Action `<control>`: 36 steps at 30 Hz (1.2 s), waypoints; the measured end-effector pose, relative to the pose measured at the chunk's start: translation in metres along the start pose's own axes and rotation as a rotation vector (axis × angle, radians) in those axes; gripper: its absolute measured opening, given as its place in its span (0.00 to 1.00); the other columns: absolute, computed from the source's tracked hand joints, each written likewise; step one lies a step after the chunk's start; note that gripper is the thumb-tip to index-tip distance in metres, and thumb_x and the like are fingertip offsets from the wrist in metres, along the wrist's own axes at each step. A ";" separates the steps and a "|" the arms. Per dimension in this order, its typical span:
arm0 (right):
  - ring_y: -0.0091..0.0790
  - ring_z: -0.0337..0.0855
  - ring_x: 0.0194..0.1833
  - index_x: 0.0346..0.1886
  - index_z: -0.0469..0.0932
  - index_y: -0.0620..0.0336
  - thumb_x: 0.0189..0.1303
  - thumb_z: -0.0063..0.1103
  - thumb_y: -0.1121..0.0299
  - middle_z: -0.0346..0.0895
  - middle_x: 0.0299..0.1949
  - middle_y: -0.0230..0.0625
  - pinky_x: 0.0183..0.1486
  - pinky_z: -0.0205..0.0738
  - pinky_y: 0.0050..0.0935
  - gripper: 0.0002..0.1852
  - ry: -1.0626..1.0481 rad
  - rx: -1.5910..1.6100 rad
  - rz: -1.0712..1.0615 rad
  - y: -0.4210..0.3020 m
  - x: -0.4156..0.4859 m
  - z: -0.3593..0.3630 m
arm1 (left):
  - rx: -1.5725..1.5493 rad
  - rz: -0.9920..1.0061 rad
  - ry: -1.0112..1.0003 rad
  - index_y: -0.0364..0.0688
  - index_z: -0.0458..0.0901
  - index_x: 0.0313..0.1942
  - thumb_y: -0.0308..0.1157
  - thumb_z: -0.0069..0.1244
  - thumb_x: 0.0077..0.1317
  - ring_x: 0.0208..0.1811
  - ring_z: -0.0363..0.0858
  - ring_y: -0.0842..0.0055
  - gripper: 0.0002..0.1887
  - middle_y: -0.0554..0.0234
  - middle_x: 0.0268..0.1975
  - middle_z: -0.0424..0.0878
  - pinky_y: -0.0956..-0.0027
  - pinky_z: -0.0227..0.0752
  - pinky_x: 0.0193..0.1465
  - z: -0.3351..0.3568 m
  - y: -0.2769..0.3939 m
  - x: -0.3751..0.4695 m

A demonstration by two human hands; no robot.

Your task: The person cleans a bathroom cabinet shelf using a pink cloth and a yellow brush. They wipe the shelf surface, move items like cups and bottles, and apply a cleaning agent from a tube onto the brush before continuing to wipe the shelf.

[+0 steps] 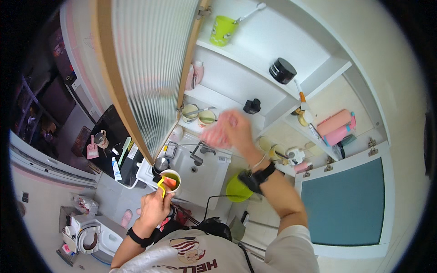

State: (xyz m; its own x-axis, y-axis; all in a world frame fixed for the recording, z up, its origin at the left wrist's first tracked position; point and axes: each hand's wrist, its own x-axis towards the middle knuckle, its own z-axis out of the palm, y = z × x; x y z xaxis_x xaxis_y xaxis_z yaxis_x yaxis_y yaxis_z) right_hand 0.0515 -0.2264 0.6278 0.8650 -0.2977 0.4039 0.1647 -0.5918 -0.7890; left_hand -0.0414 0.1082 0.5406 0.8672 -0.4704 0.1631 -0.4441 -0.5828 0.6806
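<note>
My left hand (156, 207) grips a white cup (174, 174) by its yellow handle, over the left edge of the sink (199, 175); something red or orange shows inside it. A pink-and-white cloth (218, 131), blurred, hangs from my right hand (239, 128), which is raised in front of the cabinet's lower shelf. Just left of the cloth, two cups (189, 117) stand on that shelf with brush-like items across them. Behind my right hand is a small black bottle (252, 106). The grey faucet (197, 155) lies below the cloth.
A ribbed-glass door (153, 68) stands open at left, a teal-panelled door (343, 201) at right. Upper shelves hold a green cup (222, 31) and black jar (282, 70). A black table (106, 126) with toothpaste is at left, a toilet (90, 239) lower left, a green basin (235, 191) beside the sink.
</note>
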 end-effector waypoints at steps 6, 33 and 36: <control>0.25 0.83 0.41 0.48 0.79 0.63 0.77 0.59 0.59 0.81 0.40 0.32 0.47 0.81 0.28 0.14 -0.155 0.816 0.983 0.088 -0.163 0.021 | 0.020 0.127 0.069 0.33 0.76 0.60 0.32 0.60 0.68 0.28 0.86 0.48 0.23 0.44 0.29 0.85 0.51 0.80 0.32 -0.001 0.028 0.074; 0.24 0.85 0.45 0.47 0.82 0.64 0.76 0.58 0.64 0.85 0.43 0.34 0.49 0.80 0.24 0.11 0.155 1.140 0.948 0.120 -0.236 -0.041 | 0.157 0.203 0.398 0.45 0.77 0.60 0.41 0.55 0.74 0.31 0.86 0.45 0.19 0.45 0.30 0.87 0.48 0.78 0.32 0.059 0.068 0.333; 0.21 0.83 0.36 0.40 0.83 0.63 0.76 0.59 0.61 0.83 0.34 0.28 0.43 0.79 0.23 0.14 0.136 0.997 1.027 0.121 -0.229 -0.042 | 0.109 0.280 0.361 0.45 0.76 0.59 0.38 0.52 0.76 0.28 0.84 0.44 0.16 0.45 0.26 0.84 0.47 0.76 0.28 0.066 0.070 0.292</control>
State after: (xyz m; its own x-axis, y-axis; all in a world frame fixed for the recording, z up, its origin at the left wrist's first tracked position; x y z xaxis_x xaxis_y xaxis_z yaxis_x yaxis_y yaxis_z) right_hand -0.1470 -0.2611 0.4596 0.7610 -0.3643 -0.5367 -0.1866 0.6695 -0.7190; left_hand 0.1657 -0.1133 0.5890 0.7253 -0.3701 0.5805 -0.6762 -0.5415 0.4996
